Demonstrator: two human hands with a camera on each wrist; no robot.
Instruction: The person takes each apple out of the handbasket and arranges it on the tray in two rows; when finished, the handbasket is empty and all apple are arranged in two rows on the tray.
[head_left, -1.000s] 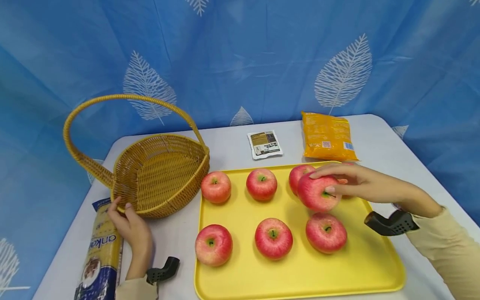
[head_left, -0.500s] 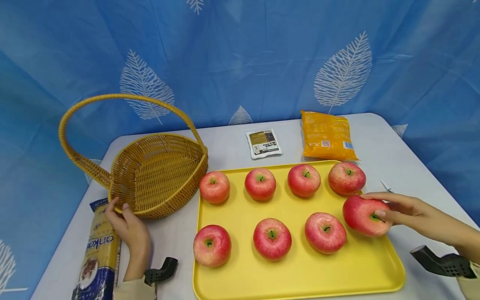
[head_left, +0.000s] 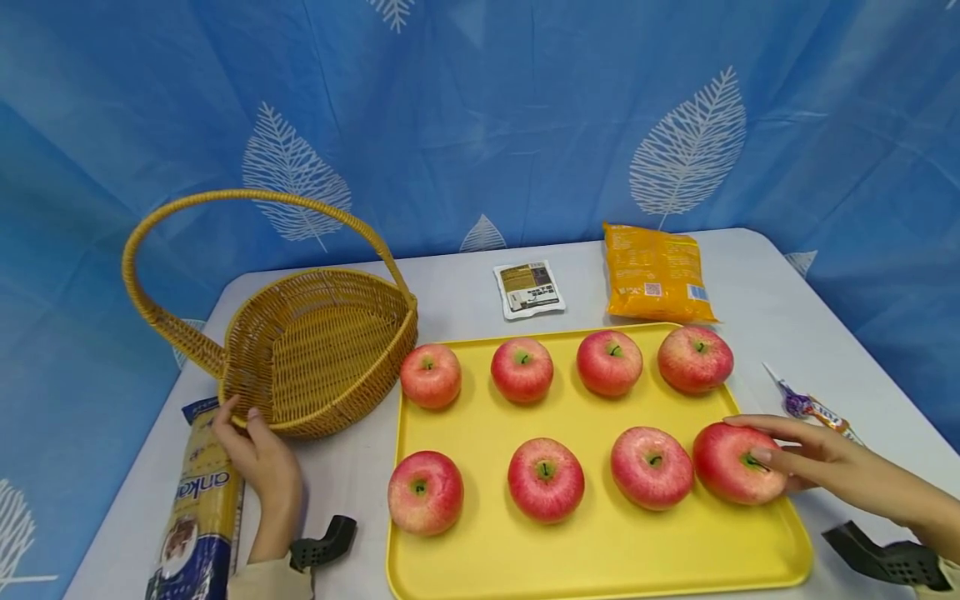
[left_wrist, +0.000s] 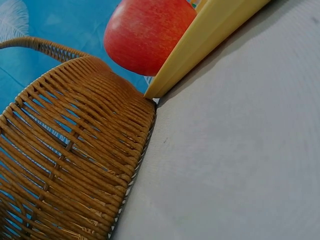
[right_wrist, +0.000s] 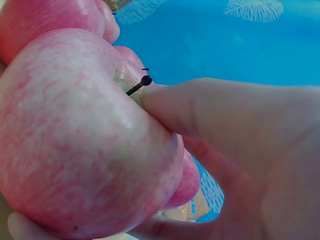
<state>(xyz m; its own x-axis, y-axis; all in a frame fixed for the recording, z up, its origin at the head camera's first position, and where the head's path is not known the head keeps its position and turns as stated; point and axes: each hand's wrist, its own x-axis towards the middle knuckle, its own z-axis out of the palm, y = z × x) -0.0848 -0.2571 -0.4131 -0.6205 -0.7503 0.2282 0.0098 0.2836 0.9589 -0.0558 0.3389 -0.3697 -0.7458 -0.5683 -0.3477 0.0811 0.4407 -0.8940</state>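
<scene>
A yellow tray (head_left: 600, 567) holds several red apples in two rows. My right hand (head_left: 780, 454) grips the front-right apple (head_left: 731, 462), which rests on the tray beside its right rim. In the right wrist view that apple (right_wrist: 85, 140) fills the frame, with my fingers (right_wrist: 225, 115) curled over its stem end. My left hand (head_left: 251, 442) holds the front rim of the empty wicker basket (head_left: 322, 350) left of the tray. The left wrist view shows the basket wall (left_wrist: 65, 150), the tray edge (left_wrist: 210, 40) and one apple (left_wrist: 147, 35); the hand itself is out of frame.
A long noodle packet (head_left: 198, 508) lies under my left wrist at the table's left edge. Behind the tray lie an orange packet (head_left: 656, 271) and a small sachet (head_left: 528, 287). A wrapped candy (head_left: 810, 408) lies right of the tray. A blue curtain hangs behind.
My right hand carried the apple from above the tray's back row to its front-right corner and lowered it onto the tray. The left hand stayed on the basket.
</scene>
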